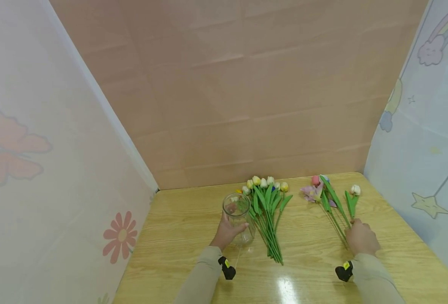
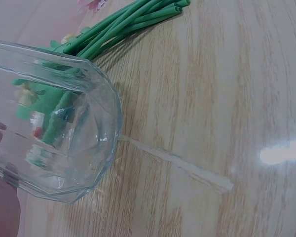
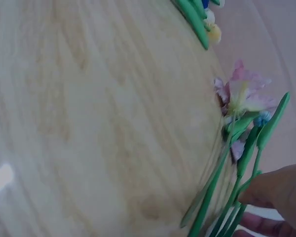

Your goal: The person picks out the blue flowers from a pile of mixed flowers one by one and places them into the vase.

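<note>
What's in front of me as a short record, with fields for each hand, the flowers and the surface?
left hand: holds the glass jar
right hand: pinches a white tulip by its stem
tulip bundle: mostly white and yellow blooms, right of the jar
purple flower: between bundle and white tulip
surface: wood-grain table

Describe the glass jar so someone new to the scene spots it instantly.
On the wooden table, seen from the head camera, find the big bunch of white and yellow tulips. Just left of it, in the person's left hand, is the glass jar. Unlike the tulips, it's clear and see-through, with a round open mouth.
</note>
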A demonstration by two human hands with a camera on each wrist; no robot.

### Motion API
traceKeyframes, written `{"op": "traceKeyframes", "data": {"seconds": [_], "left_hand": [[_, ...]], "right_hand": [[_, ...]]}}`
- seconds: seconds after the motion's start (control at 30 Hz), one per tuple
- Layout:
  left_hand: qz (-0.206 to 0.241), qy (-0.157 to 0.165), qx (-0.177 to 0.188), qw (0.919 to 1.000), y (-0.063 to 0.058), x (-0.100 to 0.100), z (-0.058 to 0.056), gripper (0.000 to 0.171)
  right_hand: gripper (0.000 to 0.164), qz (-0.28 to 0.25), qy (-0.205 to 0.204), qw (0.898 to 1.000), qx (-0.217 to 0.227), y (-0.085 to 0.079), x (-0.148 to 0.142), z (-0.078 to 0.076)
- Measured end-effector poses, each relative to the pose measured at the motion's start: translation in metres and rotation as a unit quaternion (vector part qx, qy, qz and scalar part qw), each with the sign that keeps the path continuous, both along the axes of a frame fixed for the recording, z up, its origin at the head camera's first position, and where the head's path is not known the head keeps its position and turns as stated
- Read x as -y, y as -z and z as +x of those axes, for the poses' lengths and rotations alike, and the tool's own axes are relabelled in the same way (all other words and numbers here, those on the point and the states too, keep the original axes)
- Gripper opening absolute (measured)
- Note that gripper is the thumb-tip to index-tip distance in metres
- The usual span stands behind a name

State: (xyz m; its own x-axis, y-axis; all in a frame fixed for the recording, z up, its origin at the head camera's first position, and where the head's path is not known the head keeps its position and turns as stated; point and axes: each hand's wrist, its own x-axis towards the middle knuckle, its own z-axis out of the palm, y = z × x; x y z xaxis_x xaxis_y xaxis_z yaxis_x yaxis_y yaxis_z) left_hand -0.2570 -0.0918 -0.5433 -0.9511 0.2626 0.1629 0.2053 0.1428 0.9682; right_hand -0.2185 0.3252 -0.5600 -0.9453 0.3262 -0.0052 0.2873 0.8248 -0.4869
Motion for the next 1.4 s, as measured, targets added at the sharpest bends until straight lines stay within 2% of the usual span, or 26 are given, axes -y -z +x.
{"op": "traceKeyframes", "data": {"seconds": [0.13,0.17,0.27,0.37,0.5,0.57,0.7,0.8,1.03,1.2,1.4], "left_hand": [[0.002,-0.007,0.008,0.9999,0.012,0.0,-0.006,0.08],[0.002,-0.01,0.005,0.9999,0.016,0.0,-0.009,0.08],[-0.001,-0.016,0.0,0.9999,0.024,0.0,-0.013,0.078],[-0.003,-0.014,-0.004,0.9999,0.025,-0.001,-0.014,0.073],[0.0,-0.012,-0.005,0.9999,0.016,-0.002,-0.009,0.07],[0.0,-0.011,-0.008,0.9999,0.009,-0.002,-0.005,0.07],[-0.009,-0.01,-0.009,0.9999,0.0,-0.004,0.001,0.071],[-0.012,-0.012,-0.014,0.9998,-0.001,-0.004,0.001,0.069],[-0.019,-0.023,-0.01,0.9995,0.028,-0.004,-0.019,0.078],[-0.016,-0.022,-0.003,0.9996,0.025,-0.004,-0.016,0.076],[-0.003,-0.009,-0.017,0.9998,0.006,-0.004,-0.004,0.069]], "right_hand": [[0.036,0.046,-0.009,0.997,-0.056,-0.008,0.022,-0.011],[0.037,0.061,-0.021,0.994,-0.085,-0.01,0.03,-0.015],[0.038,0.09,-0.076,0.984,-0.135,-0.017,0.061,-0.026],[0.032,0.085,-0.137,0.975,-0.152,-0.02,0.098,-0.035],[0.02,0.036,-0.193,0.974,-0.114,-0.014,0.144,-0.042],[0.019,0.014,-0.206,0.974,-0.089,-0.006,0.161,-0.044],[0.018,0.007,-0.217,0.975,-0.053,0.014,0.178,-0.045],[0.022,0.019,-0.216,0.975,-0.043,0.023,0.185,-0.046],[0.028,0.064,-0.209,0.973,-0.069,0.028,0.193,-0.049],[0.033,0.108,-0.211,0.969,-0.065,0.03,0.197,-0.053],[0.034,0.121,-0.209,0.969,-0.047,0.033,0.199,-0.055]]}}
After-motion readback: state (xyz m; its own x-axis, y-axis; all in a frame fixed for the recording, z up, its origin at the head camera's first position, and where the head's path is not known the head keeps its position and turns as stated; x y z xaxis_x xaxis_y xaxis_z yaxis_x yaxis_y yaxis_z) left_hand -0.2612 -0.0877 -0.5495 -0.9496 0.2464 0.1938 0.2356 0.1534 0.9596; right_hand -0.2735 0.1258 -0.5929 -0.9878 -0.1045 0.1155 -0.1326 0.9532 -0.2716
